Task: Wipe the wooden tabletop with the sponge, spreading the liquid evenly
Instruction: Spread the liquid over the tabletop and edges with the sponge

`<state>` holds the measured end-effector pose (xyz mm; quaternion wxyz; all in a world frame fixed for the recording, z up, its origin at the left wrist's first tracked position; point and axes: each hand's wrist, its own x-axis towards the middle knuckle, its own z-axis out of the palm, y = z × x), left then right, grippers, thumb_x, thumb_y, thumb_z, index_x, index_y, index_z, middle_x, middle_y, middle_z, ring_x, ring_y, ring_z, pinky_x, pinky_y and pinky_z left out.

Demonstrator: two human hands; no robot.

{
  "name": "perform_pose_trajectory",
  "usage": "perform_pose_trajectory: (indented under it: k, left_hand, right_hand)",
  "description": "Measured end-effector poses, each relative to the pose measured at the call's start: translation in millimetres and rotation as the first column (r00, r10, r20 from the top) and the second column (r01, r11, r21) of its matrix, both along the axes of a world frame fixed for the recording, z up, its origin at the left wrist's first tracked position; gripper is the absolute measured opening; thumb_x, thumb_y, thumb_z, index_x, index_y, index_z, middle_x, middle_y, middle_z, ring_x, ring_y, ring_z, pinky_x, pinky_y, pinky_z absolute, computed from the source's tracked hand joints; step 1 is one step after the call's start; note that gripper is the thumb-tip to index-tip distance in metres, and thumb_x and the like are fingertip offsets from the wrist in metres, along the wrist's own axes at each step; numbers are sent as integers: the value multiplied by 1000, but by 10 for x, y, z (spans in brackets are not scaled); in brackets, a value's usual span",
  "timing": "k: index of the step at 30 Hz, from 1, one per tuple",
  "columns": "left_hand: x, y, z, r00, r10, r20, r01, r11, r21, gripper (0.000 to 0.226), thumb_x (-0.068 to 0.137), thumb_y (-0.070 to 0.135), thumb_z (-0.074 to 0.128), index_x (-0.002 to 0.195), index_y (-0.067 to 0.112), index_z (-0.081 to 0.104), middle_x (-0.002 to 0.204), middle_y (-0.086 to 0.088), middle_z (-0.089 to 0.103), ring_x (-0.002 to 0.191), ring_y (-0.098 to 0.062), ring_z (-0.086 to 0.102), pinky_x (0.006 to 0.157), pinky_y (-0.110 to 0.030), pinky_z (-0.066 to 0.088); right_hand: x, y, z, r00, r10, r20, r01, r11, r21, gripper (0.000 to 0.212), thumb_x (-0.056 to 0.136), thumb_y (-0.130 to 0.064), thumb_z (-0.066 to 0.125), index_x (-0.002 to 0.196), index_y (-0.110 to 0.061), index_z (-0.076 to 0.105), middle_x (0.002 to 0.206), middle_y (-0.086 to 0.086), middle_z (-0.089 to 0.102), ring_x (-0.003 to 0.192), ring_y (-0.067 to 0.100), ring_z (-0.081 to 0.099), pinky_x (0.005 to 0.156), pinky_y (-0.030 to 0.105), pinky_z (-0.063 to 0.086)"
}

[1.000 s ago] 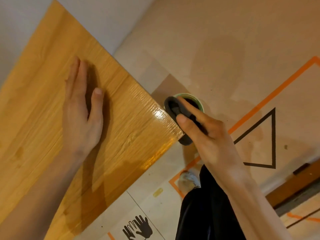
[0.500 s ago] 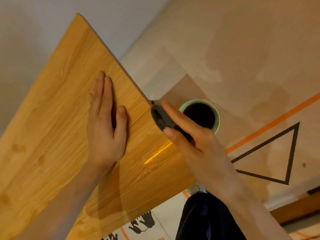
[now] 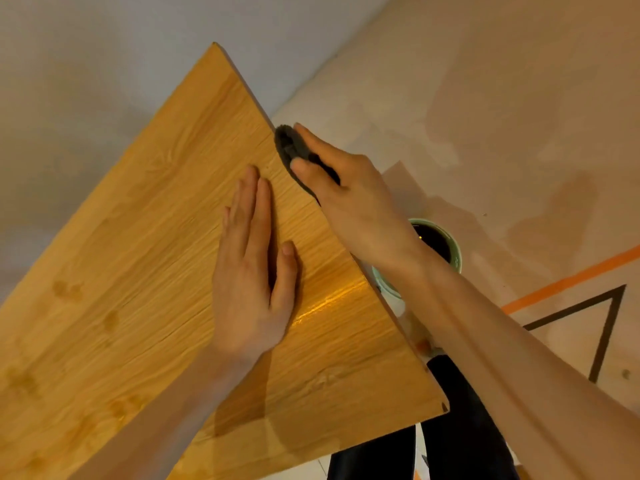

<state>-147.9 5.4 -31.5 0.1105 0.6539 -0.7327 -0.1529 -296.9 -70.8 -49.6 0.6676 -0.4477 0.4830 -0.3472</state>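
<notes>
Your right hand [image 3: 349, 199] is pinching the dark sponge [image 3: 294, 150] between thumb and fingers, pressing it against the far right edge of the wooden tabletop [image 3: 145, 237]. Your left hand [image 3: 252, 271] is lying flat, fingers straight, bracing the board. Near corner is looking glossy and wet; far and left areas are looking matte, blotchy. Judging most still left. Green cup [image 3: 446, 244] of dark liquid is sitting just below the edge.

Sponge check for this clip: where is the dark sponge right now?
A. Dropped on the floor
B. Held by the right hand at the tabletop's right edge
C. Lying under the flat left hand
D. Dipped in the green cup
B. The right hand grips the dark sponge against the right edge of the wooden tabletop, well up from the green cup; the left hand lies flat on bare wood.
</notes>
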Motion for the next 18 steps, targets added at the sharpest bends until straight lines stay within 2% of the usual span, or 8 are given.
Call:
perform_pose_trajectory:
  k: [2, 5, 7, 8, 11, 13, 15, 18]
  left_hand:
    - [9, 3, -4, 1000, -7, -3, 7, 1000, 3, 59, 108, 25, 33, 160, 2, 19, 170, -11, 11, 159, -23, 8, 129, -42, 8]
    - [1, 8, -3, 999, -35, -10, 35, 999, -1, 59, 107, 24, 34, 159, -1, 19, 170, -15, 12, 158, -27, 8, 129, -47, 9]
    - [2, 16, -16, 999, -44, 2, 44, 999, -23, 59, 107, 21, 34, 158, -4, 20, 169, -18, 12, 158, -30, 9, 128, -50, 11]
    - [8, 12, -21, 999, -43, 11, 44, 999, -29, 59, 107, 21, 34, 158, -4, 20, 169, -18, 12, 158, -30, 9, 128, -50, 11]
    - [15, 2, -30, 999, -36, 29, 36, 999, -9, 60, 107, 24, 33, 159, -1, 17, 170, -15, 9, 159, -27, 7, 129, -46, 8]
    - [9, 3, -33, 999, -29, 43, 29, 1000, -3, 60, 108, 26, 31, 160, 1, 16, 171, -12, 8, 159, -25, 5, 129, -43, 7]
    - [1, 7, -32, 997, -28, 76, 28, 1000, -6, 60, 108, 27, 31, 160, 2, 16, 171, -11, 7, 159, -23, 4, 129, -41, 7]
    - [3, 1, -27, 996, -34, 83, 35, 999, -8, 60, 107, 27, 32, 160, 3, 17, 171, -10, 8, 159, -22, 3, 129, -39, 5]
  right_hand:
    - [-19, 44, 9, 1000, 15, -7, -15, 999, -28, 46, 101, -29, 47, 146, -29, 37, 124, -8, 64, 105, 3, 61, 79, 4, 42]
    - [-295, 623, 169, 999, -39, -19, 40, 999, 23, 49, 95, -35, 51, 142, -39, 41, 124, -32, 58, 107, -20, 52, 84, -3, 37]
    - [-433, 900, 296, 997, -51, -59, 55, 996, 66, 50, 87, -43, 49, 136, -47, 44, 113, -44, 57, 99, -25, 52, 77, -8, 35]
    - [-447, 920, 305, 996, -50, -77, 56, 995, 79, 50, 85, -44, 49, 134, -48, 45, 106, -45, 58, 92, -24, 55, 74, -8, 36]
    - [-256, 570, 251, 993, -23, -115, 27, 999, 39, 48, 94, -34, 51, 141, -35, 44, 99, -26, 68, 90, -9, 61, 74, -1, 42]
    - [-20, 133, 167, 988, -29, -151, 24, 999, -32, 46, 99, -26, 49, 145, -26, 41, 116, -16, 65, 104, -7, 58, 86, 2, 40]
    - [238, -357, 101, 981, -7, -196, -10, 996, -86, 45, 102, -24, 46, 146, -21, 39, 132, -2, 60, 119, 5, 55, 94, 9, 39]
    - [458, -790, 95, 978, 9, -211, -35, 992, -121, 44, 103, -23, 44, 147, -18, 38, 137, 1, 56, 121, 9, 54, 91, 8, 39]
